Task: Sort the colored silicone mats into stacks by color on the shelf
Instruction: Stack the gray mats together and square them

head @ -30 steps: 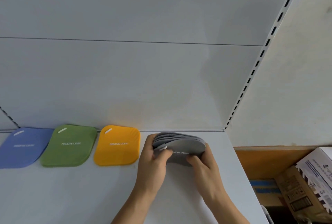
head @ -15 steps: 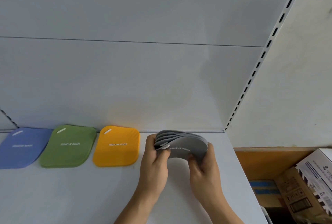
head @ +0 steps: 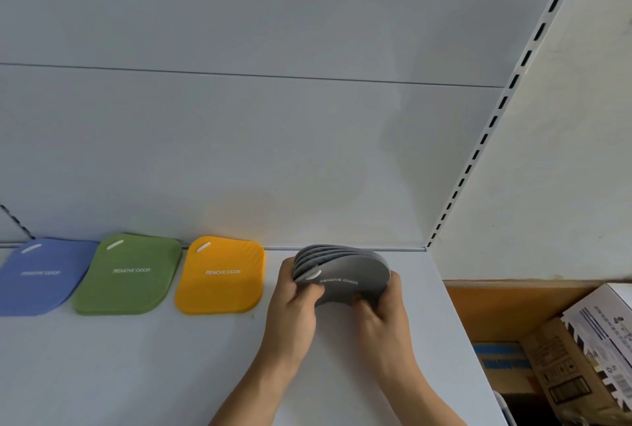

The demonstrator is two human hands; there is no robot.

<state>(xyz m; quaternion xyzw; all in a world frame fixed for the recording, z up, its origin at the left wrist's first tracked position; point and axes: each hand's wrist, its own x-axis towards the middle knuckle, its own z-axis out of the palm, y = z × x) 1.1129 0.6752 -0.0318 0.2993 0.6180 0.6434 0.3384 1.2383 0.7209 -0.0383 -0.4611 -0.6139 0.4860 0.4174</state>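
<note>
Both hands hold one bundle of gray silicone mats point(head: 345, 275) over the right part of the white shelf point(head: 102, 374). Left hand point(head: 294, 306) grips the bundle's left edge, thumb on the top mat by its white slot. Right hand point(head: 379, 316) grips the right and near edge, fingers curled round the far side. Mats fan apart at the left, several edges showing (exact count unclear). Bundle bowed upward; top mat reads "REMOVE ODOR".

Left of the grip, flat on the shelf along the back wall: yellow mats point(head: 220, 276) just beside the left hand, then green mats point(head: 128, 275), then blue mats point(head: 37, 276) cut by the frame edge. Whether each is a stack, cannot tell.

Right of the grip, beyond the shelf edge and lower: cardboard boxes point(head: 574, 357).
</note>
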